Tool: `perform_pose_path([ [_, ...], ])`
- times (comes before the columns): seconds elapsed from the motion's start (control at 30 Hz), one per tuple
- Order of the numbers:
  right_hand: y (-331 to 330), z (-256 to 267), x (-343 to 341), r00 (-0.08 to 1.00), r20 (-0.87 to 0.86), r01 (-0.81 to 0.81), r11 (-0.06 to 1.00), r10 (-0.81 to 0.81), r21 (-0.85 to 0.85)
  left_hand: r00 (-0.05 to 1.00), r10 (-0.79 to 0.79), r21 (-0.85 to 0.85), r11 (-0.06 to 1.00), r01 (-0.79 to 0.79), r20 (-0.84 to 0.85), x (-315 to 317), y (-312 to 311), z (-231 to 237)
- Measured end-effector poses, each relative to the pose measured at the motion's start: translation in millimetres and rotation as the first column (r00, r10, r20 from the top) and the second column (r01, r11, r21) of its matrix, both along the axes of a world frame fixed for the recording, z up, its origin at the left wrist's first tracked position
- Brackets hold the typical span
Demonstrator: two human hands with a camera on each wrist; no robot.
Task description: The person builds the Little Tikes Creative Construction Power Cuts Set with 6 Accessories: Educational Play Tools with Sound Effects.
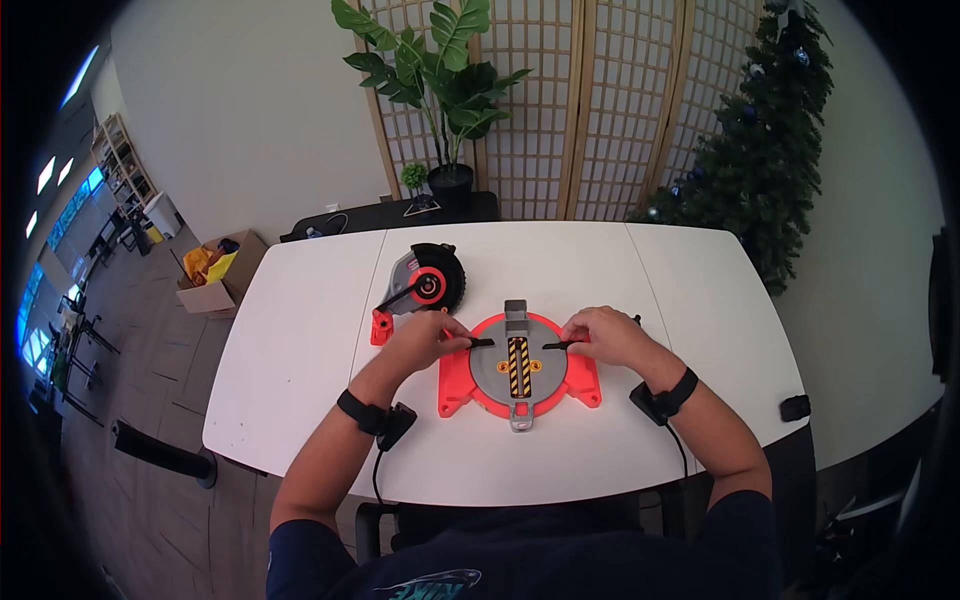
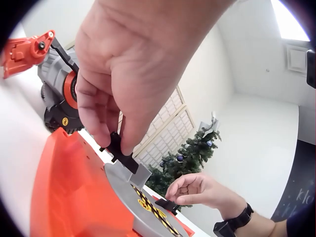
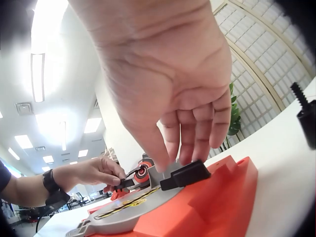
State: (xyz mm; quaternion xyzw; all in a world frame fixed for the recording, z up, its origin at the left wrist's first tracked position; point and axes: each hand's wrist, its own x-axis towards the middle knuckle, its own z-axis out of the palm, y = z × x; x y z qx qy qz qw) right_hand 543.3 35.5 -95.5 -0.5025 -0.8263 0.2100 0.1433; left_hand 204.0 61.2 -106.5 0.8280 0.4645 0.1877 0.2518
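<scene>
The left hand (image 1: 425, 342) pinches one black piece (image 1: 483, 342) and the right hand (image 1: 612, 336) pinches a second black piece (image 1: 555, 346), over the gray disc (image 1: 488, 375) on the red base (image 1: 457, 382) between them.

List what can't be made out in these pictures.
- Left black plastic piece: pinched part, covered by the left hand, left wrist view.
- Red plastic base: underside, hidden by the white table, head view.
- Black threaded peg: right side, cut by right edge, right wrist view.
- White lettering: cut by right edge, left wrist view.
</scene>
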Motion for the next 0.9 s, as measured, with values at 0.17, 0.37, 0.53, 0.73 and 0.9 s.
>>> perform_pose_path([
  [0.17, 0, -5, 2, 0.999, 0.041, 0.027, 0.999, -0.029, 0.043, 1.000, -0.002, -0.044, 0.999, 0.002, 0.014, -1, 0, 3],
  [0.37, 0, -2, 1, 0.999, 0.002, 0.040, 0.999, -0.040, 0.028, 0.995, 0.073, -0.196, 0.979, -0.057, 0.074, 1, -1, 3],
  [0.53, -1, -1, 0, 0.999, 0.001, 0.042, 0.999, -0.042, 0.020, 0.993, 0.065, -0.185, 0.982, -0.046, 0.097, 1, -1, -2],
  [0.73, -1, -2, 0, 0.998, 0.004, 0.057, 0.998, -0.057, 0.012, 0.998, 0.014, 0.010, 1.000, -0.015, 0.062, 0, 3, -12],
  [0.9, 1, -4, 0, 0.998, -0.015, 0.053, 0.998, -0.053, 0.026, 0.998, 0.061, -0.002, 0.998, -0.061, 0.032, 0, -2, -10],
])
